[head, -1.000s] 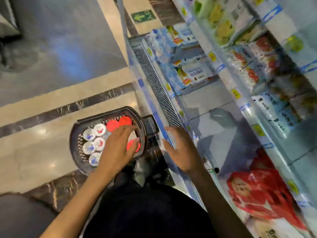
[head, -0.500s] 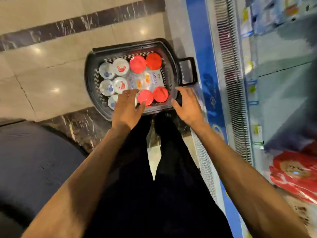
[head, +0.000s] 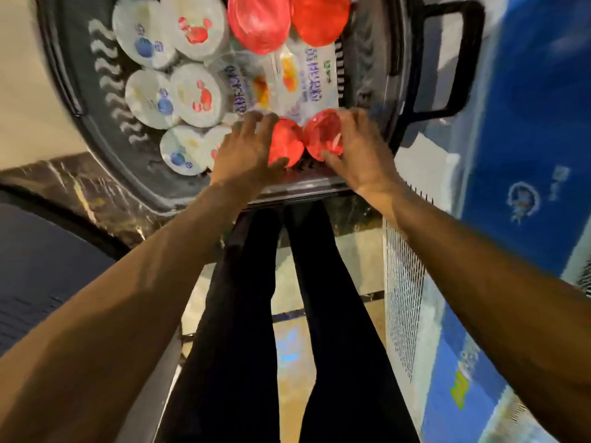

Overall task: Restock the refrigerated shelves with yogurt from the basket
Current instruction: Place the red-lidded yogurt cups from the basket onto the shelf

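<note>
White-lidded yogurt cups [head: 195, 94] line the basket's [head: 68, 91] left side — a yogurt multipack [head: 307, 78] lies flat in the middle. At its near edge the left hand [head: 246, 148] grips the left red cup [head: 287, 142], the right hand [head: 361, 155] the right red cup [head: 324, 135].

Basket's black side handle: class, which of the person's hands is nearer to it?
Right. The right hand holds the right red-lidded cup, below and left of the handle; the left hand holds the left red-lidded cup, farther left still.

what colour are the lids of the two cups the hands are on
Red on both: the left cup and the right cup. Head view shows it best.
</note>
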